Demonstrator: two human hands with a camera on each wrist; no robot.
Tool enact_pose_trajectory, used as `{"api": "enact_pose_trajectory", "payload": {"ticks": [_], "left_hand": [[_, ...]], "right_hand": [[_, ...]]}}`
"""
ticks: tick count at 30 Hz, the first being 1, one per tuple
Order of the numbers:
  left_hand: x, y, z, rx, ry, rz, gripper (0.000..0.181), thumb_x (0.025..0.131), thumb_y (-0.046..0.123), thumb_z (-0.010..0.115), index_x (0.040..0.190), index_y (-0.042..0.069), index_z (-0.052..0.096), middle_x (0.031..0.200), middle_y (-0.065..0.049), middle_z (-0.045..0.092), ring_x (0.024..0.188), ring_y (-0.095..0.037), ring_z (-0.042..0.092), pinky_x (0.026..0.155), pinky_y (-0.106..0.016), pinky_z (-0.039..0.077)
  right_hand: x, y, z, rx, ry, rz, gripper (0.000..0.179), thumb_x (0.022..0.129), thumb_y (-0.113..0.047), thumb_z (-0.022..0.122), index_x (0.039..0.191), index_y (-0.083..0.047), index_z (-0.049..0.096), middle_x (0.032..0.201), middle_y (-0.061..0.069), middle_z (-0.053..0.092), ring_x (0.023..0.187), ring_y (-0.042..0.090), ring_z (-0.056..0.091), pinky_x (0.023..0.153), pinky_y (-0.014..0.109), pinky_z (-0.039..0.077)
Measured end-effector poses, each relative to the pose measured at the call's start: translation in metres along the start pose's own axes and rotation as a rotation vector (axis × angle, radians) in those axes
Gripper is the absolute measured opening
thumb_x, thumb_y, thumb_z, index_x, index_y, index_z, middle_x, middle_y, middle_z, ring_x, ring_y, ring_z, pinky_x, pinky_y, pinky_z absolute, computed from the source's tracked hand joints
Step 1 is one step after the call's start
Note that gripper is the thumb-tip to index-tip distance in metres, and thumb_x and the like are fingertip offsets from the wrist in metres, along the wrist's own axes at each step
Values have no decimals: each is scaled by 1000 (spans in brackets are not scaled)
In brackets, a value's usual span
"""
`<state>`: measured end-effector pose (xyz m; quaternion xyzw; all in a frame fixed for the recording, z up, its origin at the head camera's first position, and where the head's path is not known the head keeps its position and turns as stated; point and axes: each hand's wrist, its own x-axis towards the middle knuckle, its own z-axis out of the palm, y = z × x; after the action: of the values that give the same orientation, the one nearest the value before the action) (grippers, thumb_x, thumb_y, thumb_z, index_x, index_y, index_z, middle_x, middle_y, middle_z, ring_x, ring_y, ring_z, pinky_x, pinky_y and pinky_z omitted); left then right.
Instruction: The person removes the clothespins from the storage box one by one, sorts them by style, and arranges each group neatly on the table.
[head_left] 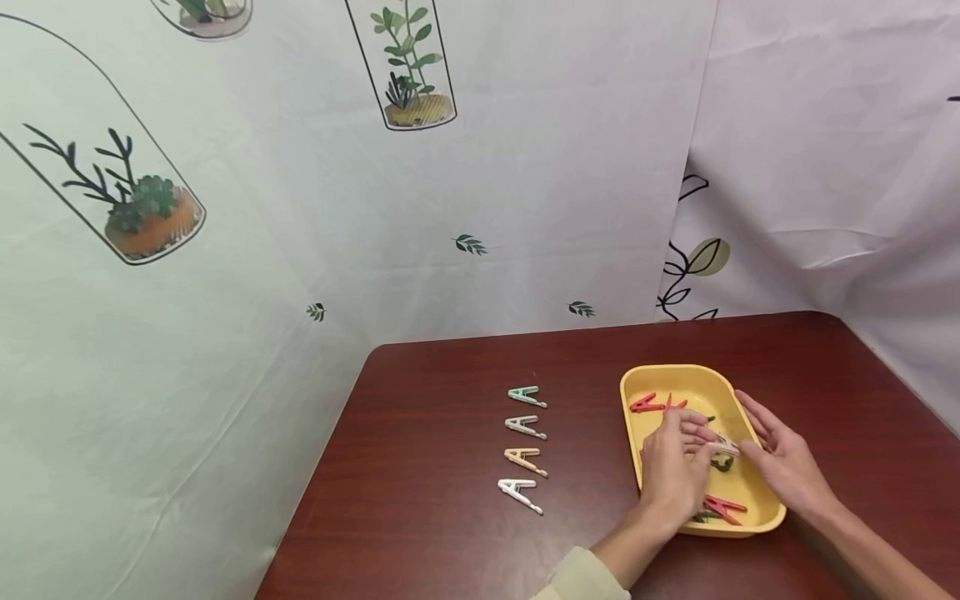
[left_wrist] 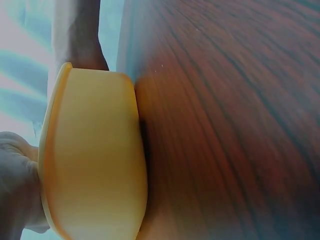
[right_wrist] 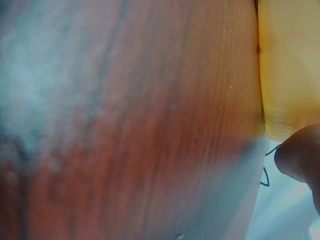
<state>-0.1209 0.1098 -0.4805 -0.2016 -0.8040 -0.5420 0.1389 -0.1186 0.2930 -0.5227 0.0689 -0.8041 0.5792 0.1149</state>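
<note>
A yellow plastic tray sits on the right part of the table, with pink and dark green clothespins inside. My left hand reaches over it and pinches a whitish clothespin between thumb and fingers. At the tray's right rim, my right hand grips the wall, its thumb near that clothespin. The left wrist view has the tray's outer wall beside part of the left hand. In the right wrist view a fingertip of the right hand is by the tray wall.
Left of the tray, several clothespins stand in a column: teal, grey-white, cream-yellow and white. A dark red wooden table carries everything. Behind it hangs a plant-printed cloth.
</note>
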Motion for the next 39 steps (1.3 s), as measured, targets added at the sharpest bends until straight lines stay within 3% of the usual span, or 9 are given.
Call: {"api": "enact_pose_trajectory", "payload": {"ticks": [5,12,20,22,25,30,33,35,39], "left_hand": [[2,-1,-7,-90,47,73,30,92,0,81,115,9,64,96,4,76,87,10,66,78,-8,54],[4,-6,-21,-185,78,142,27,96,6,77,120,9,65,101,-1,79,92,6,71,81,-14,58],[9,-13,-45,-289,99,254,30,95,-1,76,122,8,66,104,-9,80,97,-6,76,83,-24,62],[9,-15,-51,-296,106,279,32,95,-3,76,123,7,66,104,-10,80,97,-8,76,82,-26,62],[10,-18,-62,-291,122,324,34,94,-6,76,124,4,66,103,-11,80,95,-12,78,80,-27,63],[9,-26,-81,-306,133,367,33,96,-4,74,126,2,64,103,-13,79,92,-19,79,78,-31,64],[7,-30,-94,-331,119,380,33,97,-4,73,128,1,62,105,-15,79,94,-21,79,80,-35,65],[5,-33,-103,-340,105,384,34,97,-4,73,129,1,61,106,-15,79,95,-22,78,82,-36,65],[1,-39,-121,-345,90,385,37,96,-6,74,129,-1,59,106,-18,77,94,-27,78,83,-38,65]], "right_hand": [[0,0,0,-11,0,-2,71,104,11,54,167,-3,26,151,-20,41,110,-17,57,71,19,60],[0,0,1,-55,2,43,70,104,8,54,167,-3,26,160,28,33,103,-15,59,67,22,62],[-1,1,0,-39,8,66,71,105,8,54,168,-5,25,159,-3,38,98,-10,64,65,25,62],[-1,1,0,-38,8,69,71,105,8,54,168,-5,25,159,-5,38,96,-9,65,64,26,62],[-1,0,0,-34,5,65,70,105,8,54,168,-4,25,162,8,38,96,-9,65,65,25,62],[0,0,0,-23,1,59,70,105,8,53,168,-4,25,161,3,39,98,-10,64,66,25,62],[0,0,0,-11,2,49,69,105,8,53,168,-4,26,154,-17,42,100,-11,64,67,24,62],[0,0,0,-12,3,55,69,105,8,52,168,-4,26,159,-7,41,100,-11,64,67,24,62],[0,1,1,-24,7,61,70,105,8,53,168,-4,26,158,-7,40,99,-11,64,67,23,62]]}}
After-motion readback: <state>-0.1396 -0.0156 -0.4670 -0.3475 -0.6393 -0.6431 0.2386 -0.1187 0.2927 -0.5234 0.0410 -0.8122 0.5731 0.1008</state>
